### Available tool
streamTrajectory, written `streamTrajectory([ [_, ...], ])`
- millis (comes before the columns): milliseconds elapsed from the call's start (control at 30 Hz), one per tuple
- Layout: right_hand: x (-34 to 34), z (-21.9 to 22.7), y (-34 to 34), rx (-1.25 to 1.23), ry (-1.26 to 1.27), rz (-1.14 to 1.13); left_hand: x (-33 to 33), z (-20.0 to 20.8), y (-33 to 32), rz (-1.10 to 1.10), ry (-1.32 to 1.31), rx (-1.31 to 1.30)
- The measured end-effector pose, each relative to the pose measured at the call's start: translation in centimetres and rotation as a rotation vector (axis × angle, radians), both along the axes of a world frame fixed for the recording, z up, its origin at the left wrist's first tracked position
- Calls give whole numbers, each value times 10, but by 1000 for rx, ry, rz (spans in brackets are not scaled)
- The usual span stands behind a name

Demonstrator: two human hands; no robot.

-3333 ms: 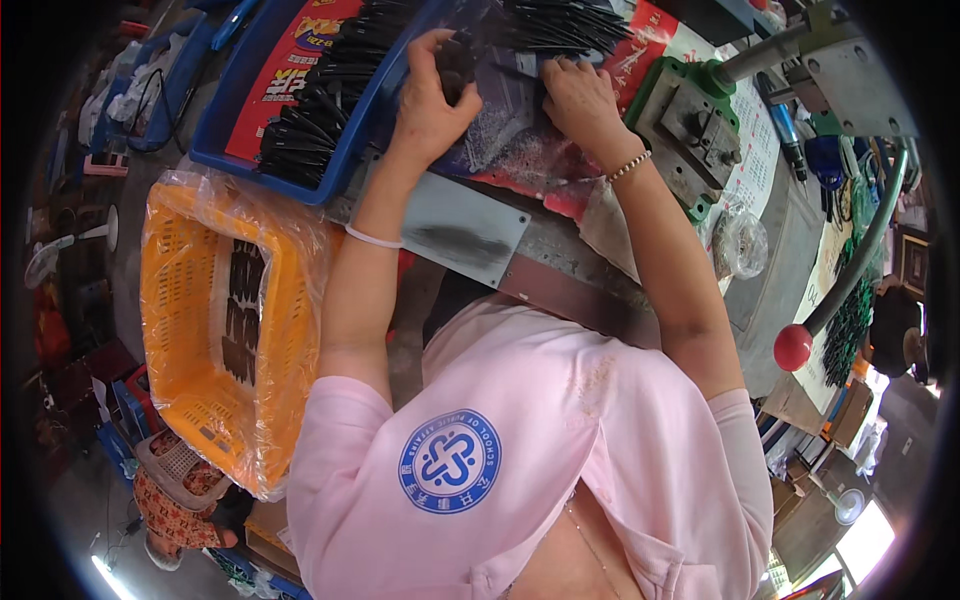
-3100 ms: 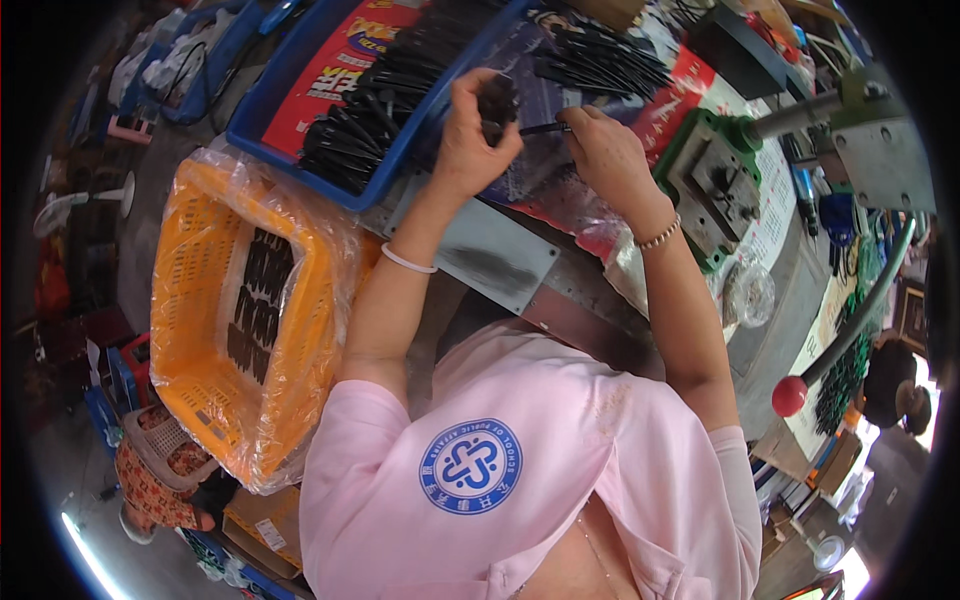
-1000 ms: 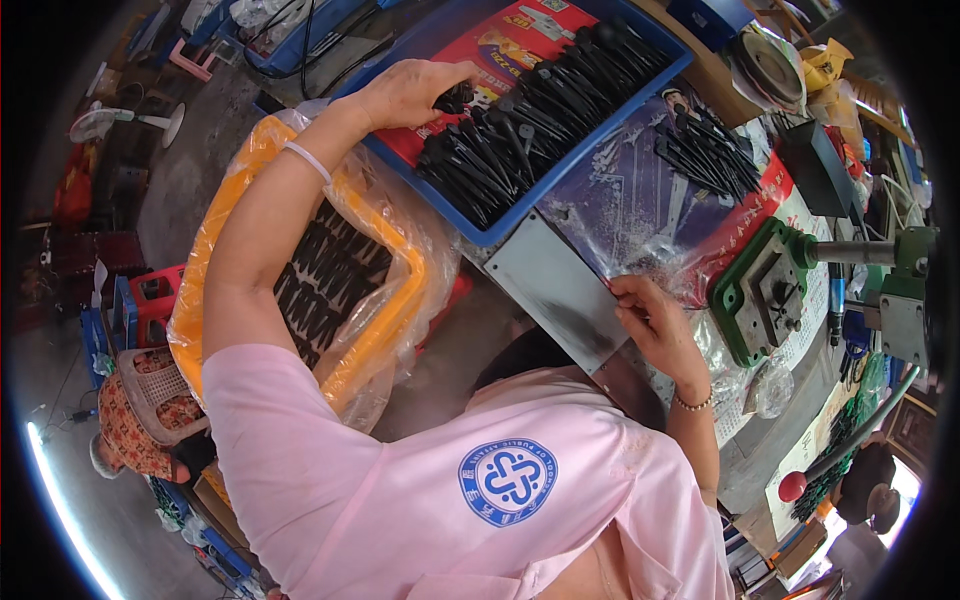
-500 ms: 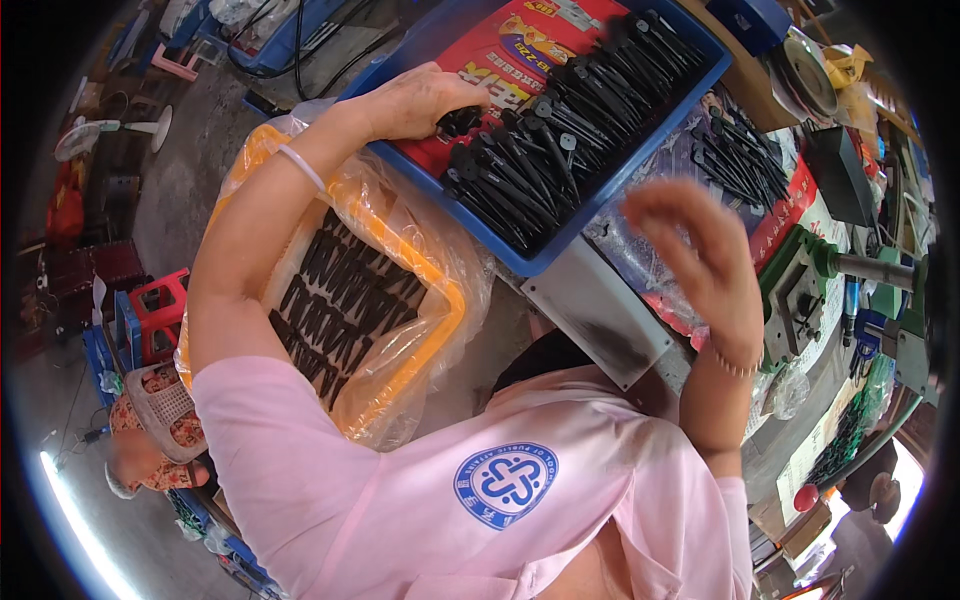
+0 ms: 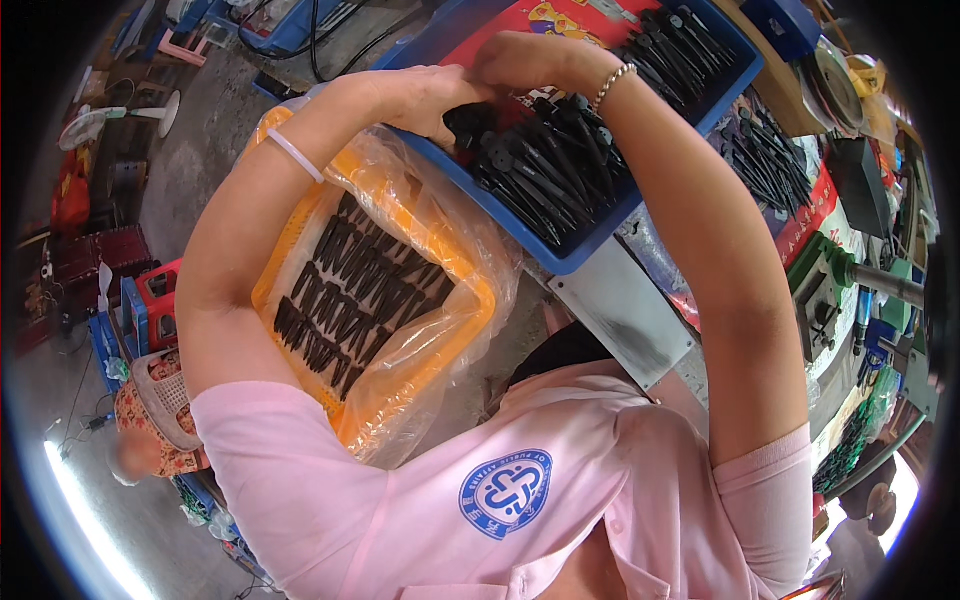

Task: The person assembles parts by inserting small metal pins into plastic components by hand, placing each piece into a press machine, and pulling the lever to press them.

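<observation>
A blue plastic tray holds rows of black, slim, tapered metal parts with rounded heads, lying on a red printed sheet. My left hand is closed around a small bunch of these black parts at the tray's near left side. Over the tray, my right hand bends inward with curled fingers and meets the left hand's fingertips. Its fingertips are hidden, so what they hold, if anything, does not show.
A yellow crate lined with clear plastic stands below my left arm, with rows of similar black parts. More black parts lie right of the tray. A green machine stands at the right; a person sits at far left.
My right hand has swung from the right of the tray up and left to join my left hand. The left hand stays closed on the black parts. The view has shifted slightly.
</observation>
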State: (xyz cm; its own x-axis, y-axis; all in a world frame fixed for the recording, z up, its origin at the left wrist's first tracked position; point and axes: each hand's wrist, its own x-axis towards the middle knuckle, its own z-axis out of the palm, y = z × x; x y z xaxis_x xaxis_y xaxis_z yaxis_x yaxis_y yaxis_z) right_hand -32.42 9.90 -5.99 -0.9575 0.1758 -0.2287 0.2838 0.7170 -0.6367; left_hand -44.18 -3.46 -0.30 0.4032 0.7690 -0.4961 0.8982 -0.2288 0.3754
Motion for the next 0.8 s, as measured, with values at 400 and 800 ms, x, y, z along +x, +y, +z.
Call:
streamTrajectory([
  [400,-5,1,-5,218,14,287,-29,-17,-11,224,-275,73],
  [800,5,26,-47,256,-74,-107,-29,-32,-20,238,-67,525],
])
